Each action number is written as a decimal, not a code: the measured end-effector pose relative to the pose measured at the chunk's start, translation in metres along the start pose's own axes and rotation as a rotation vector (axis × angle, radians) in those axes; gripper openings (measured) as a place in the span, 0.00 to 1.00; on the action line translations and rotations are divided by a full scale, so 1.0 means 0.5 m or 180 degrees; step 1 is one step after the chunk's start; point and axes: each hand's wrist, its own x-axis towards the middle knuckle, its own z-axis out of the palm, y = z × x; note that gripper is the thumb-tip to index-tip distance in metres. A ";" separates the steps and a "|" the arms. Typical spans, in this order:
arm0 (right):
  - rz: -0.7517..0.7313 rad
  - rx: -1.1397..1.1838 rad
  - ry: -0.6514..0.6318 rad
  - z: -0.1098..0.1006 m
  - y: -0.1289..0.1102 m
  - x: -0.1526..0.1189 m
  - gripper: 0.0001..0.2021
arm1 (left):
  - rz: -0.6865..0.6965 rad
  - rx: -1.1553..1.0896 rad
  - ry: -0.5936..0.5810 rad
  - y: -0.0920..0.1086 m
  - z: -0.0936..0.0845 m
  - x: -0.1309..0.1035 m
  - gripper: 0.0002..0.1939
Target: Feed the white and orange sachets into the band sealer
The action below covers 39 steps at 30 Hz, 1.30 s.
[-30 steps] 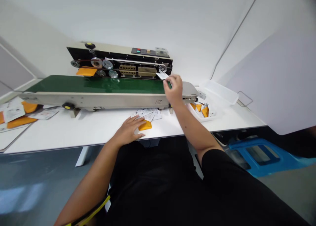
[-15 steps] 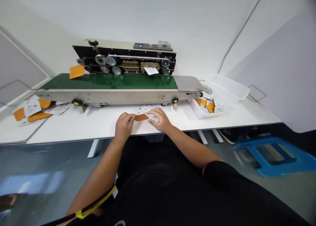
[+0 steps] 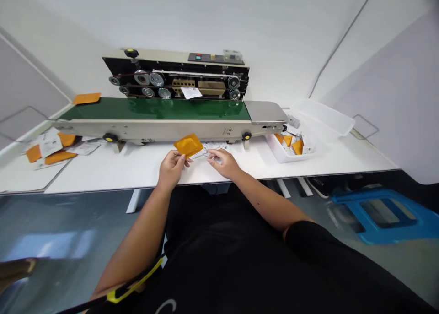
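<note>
Between the thumb and fingers of my left hand [image 3: 171, 170] is an orange pouch [image 3: 188, 145], held raised with its broad face showing, in front of the sealing machine. My right hand [image 3: 224, 163] is just to the right of the pouch, its thumb and forefinger slightly apart and nothing visible between them. White printed sachets [image 3: 216, 145] lie on the table behind the right fingertips, partly hidden. A white pouch [image 3: 191, 93] sticks out of the band sealer [image 3: 176, 78] over the green belt [image 3: 164, 110]. Another orange pouch [image 3: 86, 98] rests at the belt's left end.
On the right stands a white bin [image 3: 291, 156] of orange and white pouches, with a clear tray [image 3: 325, 117] behind it. A pile of pouches [image 3: 55, 149] lies at the table's left. A blue plastic stool [image 3: 387, 218] is on the floor at right.
My left hand has tilted the orange pouch up, and my right fingers have come away from it. Both pouches at the sealer have travelled left; the orange one now lies at the belt's end.
</note>
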 end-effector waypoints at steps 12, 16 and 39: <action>0.0547 0.1568 0.0252 0.032 -0.056 0.065 0.16 | 0.0464 0.0865 -0.1139 0.009 -0.010 -0.007 0.16; 0.0599 0.1319 0.0934 -0.137 -0.057 0.170 0.20 | 0.0560 0.0890 -0.1026 0.018 -0.010 -0.007 0.13; -0.0952 -0.1353 0.0545 -0.113 -0.043 0.114 0.13 | 0.0676 0.1419 -0.0758 0.016 -0.002 0.003 0.12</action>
